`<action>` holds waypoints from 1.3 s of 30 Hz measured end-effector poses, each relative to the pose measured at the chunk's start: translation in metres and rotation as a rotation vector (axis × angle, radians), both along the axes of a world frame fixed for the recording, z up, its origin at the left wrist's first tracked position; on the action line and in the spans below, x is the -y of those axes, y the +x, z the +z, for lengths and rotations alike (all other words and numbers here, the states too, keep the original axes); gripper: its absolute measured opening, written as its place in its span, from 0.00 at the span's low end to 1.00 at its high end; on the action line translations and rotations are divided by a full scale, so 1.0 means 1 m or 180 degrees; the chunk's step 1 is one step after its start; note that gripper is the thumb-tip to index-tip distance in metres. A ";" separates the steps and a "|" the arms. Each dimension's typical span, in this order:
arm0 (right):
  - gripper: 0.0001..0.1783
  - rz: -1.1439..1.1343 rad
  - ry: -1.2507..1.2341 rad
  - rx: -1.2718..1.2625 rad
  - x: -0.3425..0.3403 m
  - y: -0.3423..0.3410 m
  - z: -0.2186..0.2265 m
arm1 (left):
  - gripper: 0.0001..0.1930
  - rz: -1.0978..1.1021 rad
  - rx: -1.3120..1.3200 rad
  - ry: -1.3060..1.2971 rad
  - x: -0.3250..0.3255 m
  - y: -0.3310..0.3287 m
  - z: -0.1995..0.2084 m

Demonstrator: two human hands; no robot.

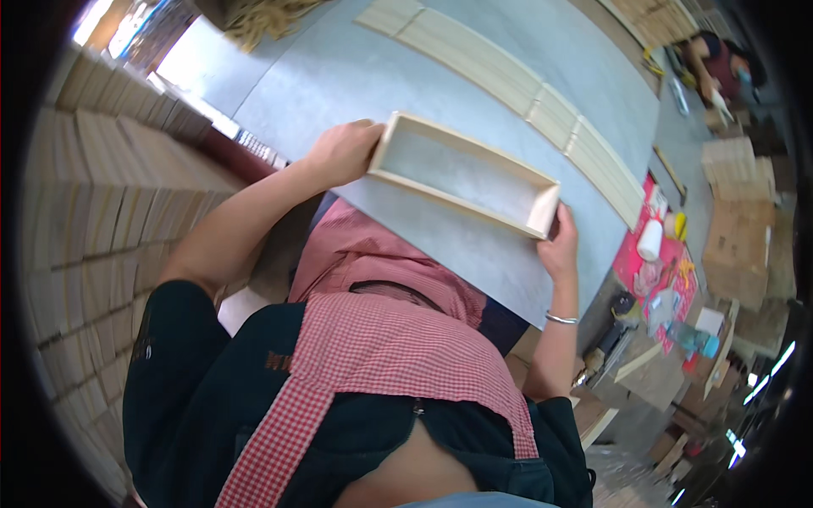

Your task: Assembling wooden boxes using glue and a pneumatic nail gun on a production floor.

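Observation:
Between my two hands is a long, narrow frame of pale wood [461, 201], tilted so its right end is nearer to me. Grey tabletop shows through its middle. My left hand [345, 152] grips the left end, with fingers closed at the short side. At the other end, my right hand [560, 244] holds the right short side, its fingers partly hidden behind the wood. Across the far part of the grey table [296, 93] lies a row of flat pale wooden pieces [474, 61], set end to end.
Tall stacks of wooden boards [110, 178] rise close on my left. Right of the table, a pink cloth [631, 254] carries a white bottle [649, 240] and small items. Cardboard boxes [741, 241] stand farther right. Another person [720, 63] is at the far right.

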State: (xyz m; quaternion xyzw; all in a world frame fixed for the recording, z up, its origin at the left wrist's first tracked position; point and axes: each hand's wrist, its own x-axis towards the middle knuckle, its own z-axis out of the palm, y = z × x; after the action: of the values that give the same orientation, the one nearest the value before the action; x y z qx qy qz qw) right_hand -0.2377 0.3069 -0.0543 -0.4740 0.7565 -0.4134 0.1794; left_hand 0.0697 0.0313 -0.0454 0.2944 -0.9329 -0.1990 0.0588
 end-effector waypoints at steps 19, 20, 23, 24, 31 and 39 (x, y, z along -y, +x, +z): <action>0.36 -0.3489 0.1418 -0.1689 -0.097 -0.245 0.011 | 0.11 0.2415 -0.2722 0.1837 -0.039 0.057 0.011; 0.39 -0.3539 0.1871 -0.1473 -0.097 -0.249 0.008 | 0.12 0.2323 -0.2695 0.1892 -0.044 0.052 0.016; 0.44 -0.3253 0.1929 -0.1198 -0.132 -0.289 -0.018 | 0.13 0.2154 -0.2593 0.1939 -0.048 0.044 0.020; 0.42 -0.3474 0.1450 -0.1169 -0.135 -0.292 -0.018 | 0.13 0.2194 -0.2648 0.1925 -0.052 0.040 0.021; 0.28 -0.2920 -0.2111 0.0327 -0.059 -0.111 0.068 | 0.12 0.2286 -0.2882 0.2015 -0.060 0.047 0.009; 0.29 -0.1364 -0.1601 0.0990 0.012 0.073 0.058 | 0.12 0.2184 -0.3253 0.2369 -0.062 0.048 0.004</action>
State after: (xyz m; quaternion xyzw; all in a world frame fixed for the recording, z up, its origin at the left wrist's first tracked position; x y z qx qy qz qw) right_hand -0.1644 0.2948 0.0034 -0.2655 0.6770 -0.6818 0.0793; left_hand 0.1178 0.0937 -0.0413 0.4416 -0.5140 -0.5869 0.4430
